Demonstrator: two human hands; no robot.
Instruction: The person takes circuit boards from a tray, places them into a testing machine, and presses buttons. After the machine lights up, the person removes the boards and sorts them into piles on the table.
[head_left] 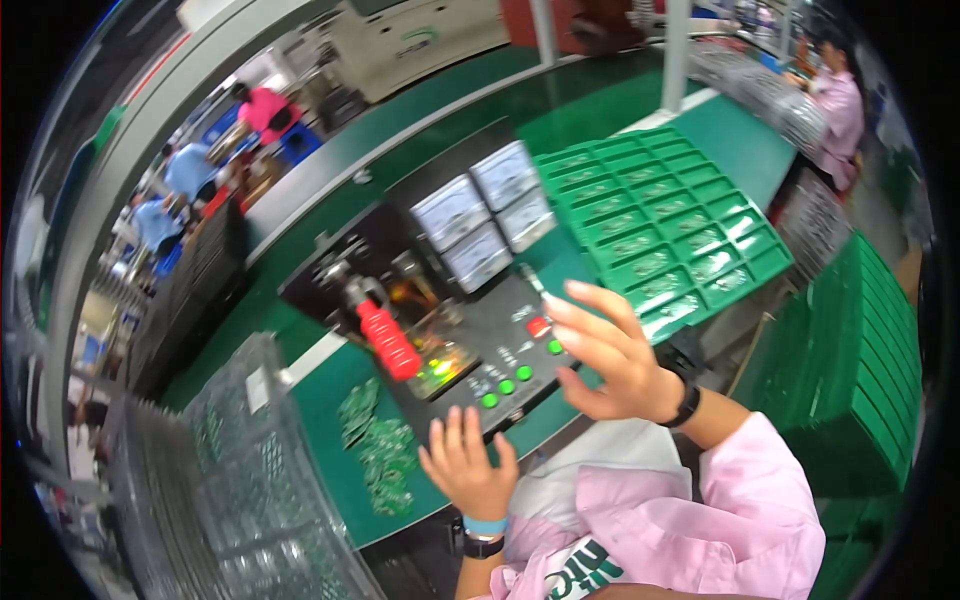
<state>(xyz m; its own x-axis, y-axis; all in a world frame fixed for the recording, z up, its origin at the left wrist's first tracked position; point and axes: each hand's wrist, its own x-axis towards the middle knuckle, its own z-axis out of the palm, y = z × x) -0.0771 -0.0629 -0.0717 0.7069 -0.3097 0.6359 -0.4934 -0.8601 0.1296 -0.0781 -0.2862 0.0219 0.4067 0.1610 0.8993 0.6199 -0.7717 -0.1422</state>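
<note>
My left hand (468, 466) has its fingers spread at the front edge of a black test fixture (545, 385), with nothing in it. My right hand (615, 362) hovers over the fixture's right side, fingers apart, close to a red button (538, 327) and a green button (556, 347). A thin pale stick-like part (532, 279) lies just beyond its fingertips; whether they touch it I cannot tell. The fixture carries a clamp with a red handle (388, 340), tilted over a small lit board (440, 370). Four-part lit screens (464, 212) stand on its back panel.
Left of the fixture lie heaped green circuit boards (385, 455). Stacked clear plastic trays (225, 490) stand farther left. A green compartment tray (660, 215) with small parts sits at the right, above more stacked green trays (850, 370). Other people (838, 110) work in the background.
</note>
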